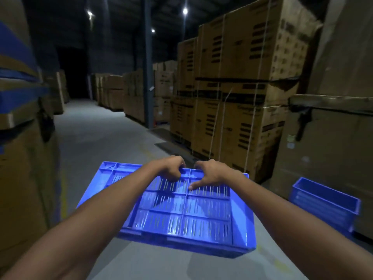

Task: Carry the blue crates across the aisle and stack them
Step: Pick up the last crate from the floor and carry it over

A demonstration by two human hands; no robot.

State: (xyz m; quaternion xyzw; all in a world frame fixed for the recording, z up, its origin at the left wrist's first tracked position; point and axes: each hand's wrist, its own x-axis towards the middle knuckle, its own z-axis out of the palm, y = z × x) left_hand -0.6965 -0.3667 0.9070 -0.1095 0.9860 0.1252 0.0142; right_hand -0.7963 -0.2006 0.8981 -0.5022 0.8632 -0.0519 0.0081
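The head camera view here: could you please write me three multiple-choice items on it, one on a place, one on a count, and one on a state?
1. Where is the second crate?
A. on the floor at right
B. on the cardboard boxes
C. under the left arm

2. How many blue crates show?
A. one
B. two
C. four

3. How is the carried crate held?
A. by one hand
B. by both hands on its far edge
C. by nothing

Answers: 1 A, it sits low by the cardboard boxes; 2 B, one carried, one set down; 3 B, left hand and right hand grip the far rim.

Grey concrete floor (96, 138), stacked cardboard cartons (242, 110) (strapped), one blue crate (323, 201) at right
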